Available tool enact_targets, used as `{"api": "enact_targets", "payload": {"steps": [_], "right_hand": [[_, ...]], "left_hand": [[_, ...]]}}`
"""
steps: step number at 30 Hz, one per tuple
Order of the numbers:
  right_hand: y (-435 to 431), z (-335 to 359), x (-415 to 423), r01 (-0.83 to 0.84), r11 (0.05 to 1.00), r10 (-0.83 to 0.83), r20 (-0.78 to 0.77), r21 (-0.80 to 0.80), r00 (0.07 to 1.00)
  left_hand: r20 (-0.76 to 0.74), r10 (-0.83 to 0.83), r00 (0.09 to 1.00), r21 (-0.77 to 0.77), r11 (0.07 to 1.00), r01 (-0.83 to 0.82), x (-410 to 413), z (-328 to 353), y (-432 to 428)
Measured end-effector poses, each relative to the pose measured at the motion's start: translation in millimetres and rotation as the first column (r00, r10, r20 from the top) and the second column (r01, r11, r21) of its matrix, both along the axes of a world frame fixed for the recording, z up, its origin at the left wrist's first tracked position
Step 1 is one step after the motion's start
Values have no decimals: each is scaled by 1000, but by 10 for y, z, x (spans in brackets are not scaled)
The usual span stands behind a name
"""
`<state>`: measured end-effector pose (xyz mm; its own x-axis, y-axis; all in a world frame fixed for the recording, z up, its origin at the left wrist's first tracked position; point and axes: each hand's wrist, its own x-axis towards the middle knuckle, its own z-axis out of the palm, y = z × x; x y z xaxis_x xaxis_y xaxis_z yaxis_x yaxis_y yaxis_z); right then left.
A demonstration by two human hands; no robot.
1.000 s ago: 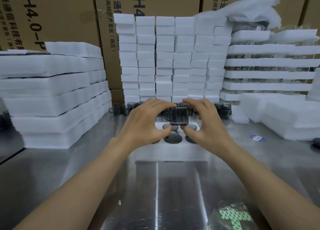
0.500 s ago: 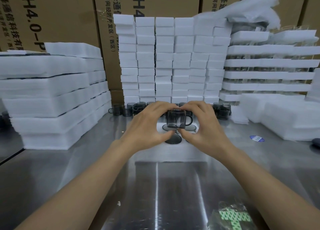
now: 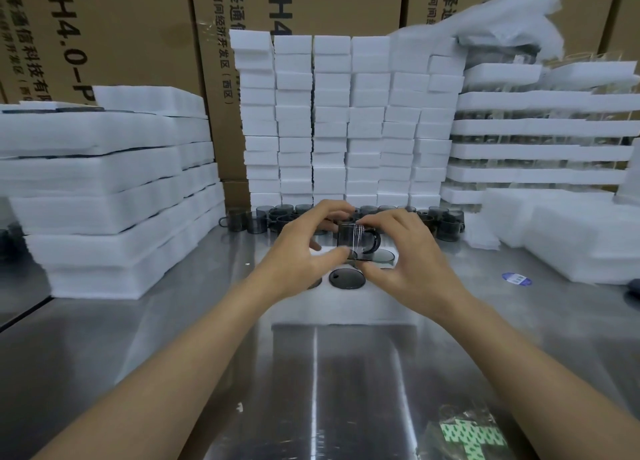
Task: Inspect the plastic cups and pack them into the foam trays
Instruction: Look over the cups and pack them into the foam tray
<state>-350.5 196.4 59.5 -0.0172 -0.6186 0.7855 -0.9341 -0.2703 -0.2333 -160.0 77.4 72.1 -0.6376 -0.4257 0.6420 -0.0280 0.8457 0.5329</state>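
A tall foam stack (image 3: 104, 200) stands on the counter (image 3: 104, 338) at the left. The left grip (image 3: 304, 248) is half closed, with its thumb against the lower left edge of the smoky cup (image 3: 353, 241) and its fingers curled over the top. The cup is upright with its handle to the right, just above the foam tray (image 3: 346, 307), whose holes hold dark cups. The right grip (image 3: 412, 252) pinches it too, fingertips on the rim, thumb below the base. Loose cups (image 3: 446, 224) line the back.
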Motion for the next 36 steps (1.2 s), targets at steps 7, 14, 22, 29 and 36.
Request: {"api": "enact_targets", "payload": {"steps": [7, 14, 22, 29, 36], "right_hand": [[-26, -31, -20, -6, 995, 6, -3, 95, 1000], [-56, -130, -281, 159, 905, -214, 98, 394, 972], [-85, -164, -242, 141, 873, -208, 95, 467, 974], [-77, -150, -232, 138, 856, -213, 97, 498, 972], [-88, -164, -245, 129, 857, -209, 108, 499, 972]], "left_hand": [[-128, 0, 992, 266, 963, 35, -34, 43, -128], [-148, 226, 963, 328, 930, -168, 154, -75, -631], [-47, 192, 980, 278, 945, -172, 161, -201, -762], [-11, 120, 993, 250, 962, -113, 243, -162, -790], [67, 60, 996, 257, 964, -75, 324, -126, -806]]}}
